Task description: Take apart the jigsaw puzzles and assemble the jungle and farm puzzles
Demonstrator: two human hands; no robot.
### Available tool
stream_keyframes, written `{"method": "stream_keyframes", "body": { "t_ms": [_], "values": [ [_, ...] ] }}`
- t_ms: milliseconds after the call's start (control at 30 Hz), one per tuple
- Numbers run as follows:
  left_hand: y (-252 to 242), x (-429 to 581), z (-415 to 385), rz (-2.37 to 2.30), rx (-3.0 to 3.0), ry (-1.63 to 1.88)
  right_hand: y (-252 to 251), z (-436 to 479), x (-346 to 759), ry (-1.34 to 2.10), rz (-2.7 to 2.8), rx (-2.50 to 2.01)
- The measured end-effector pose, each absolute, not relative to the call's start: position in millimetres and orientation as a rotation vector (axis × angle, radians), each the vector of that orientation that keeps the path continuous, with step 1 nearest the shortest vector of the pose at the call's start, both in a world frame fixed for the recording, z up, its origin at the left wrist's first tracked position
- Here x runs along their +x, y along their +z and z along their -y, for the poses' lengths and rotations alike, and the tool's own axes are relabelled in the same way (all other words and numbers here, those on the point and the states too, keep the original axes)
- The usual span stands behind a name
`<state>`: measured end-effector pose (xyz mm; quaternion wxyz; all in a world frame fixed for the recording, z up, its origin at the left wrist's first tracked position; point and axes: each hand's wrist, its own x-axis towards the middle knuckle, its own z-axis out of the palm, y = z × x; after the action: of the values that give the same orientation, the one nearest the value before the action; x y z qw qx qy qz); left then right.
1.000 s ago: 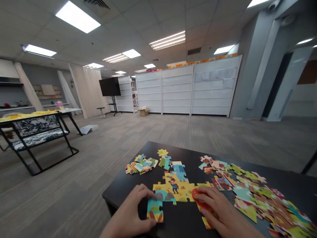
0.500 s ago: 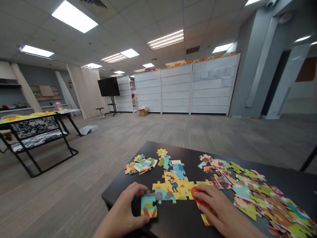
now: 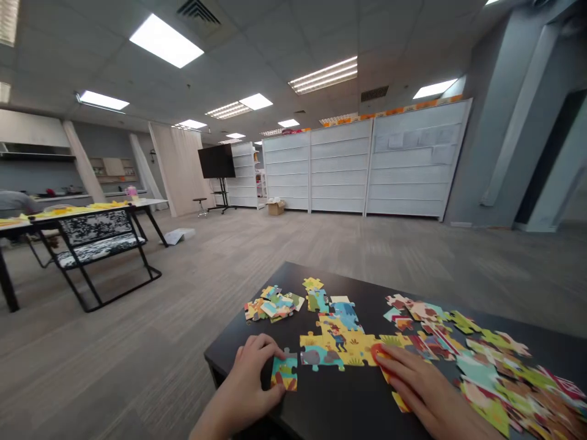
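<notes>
Left hand (image 3: pixel 247 379) curled, fingertips holding a jigsaw piece (image 3: pixel 284 374) flat on the counter (image 3: pixel 348 403), now just beside the joined puzzle section (image 3: pixel 332 348), no longer touching it. Right hand (image 3: pixel 422 385) open, lying flat across the section's right end, grasping nothing. Beyond, loose pieces (image 3: pixel 499 382) lie spread out to the right, a smaller pile (image 3: pixel 274 304) to the left.

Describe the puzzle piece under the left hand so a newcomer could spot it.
On the black table, find the assembled yellow jigsaw section near the edge. Left of it, the left hand touches a lone piece, blue above with yellow and red below, separate from that section and from the loose heaps.
</notes>
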<state>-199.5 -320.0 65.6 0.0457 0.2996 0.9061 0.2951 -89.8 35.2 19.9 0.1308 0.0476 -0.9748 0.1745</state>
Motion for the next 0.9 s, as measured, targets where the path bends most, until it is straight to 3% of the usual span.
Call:
{"method": "stream_keyframes", "body": {
  "t_ms": [267,567,900],
  "values": [
    [61.5,-205.8,316.6,-2.809,0.776,1.046,24.3,-29.9,-100.8,0.561,2.755,0.049],
    [57.4,-215.1,315.7,-2.773,0.705,1.058,71.6,83.4,-216.1,0.734,2.821,0.151],
    [55.2,-213.4,323.4,-2.759,0.703,1.138,38.1,156.3,-305.0,0.711,2.774,-0.063]
  ]
}}
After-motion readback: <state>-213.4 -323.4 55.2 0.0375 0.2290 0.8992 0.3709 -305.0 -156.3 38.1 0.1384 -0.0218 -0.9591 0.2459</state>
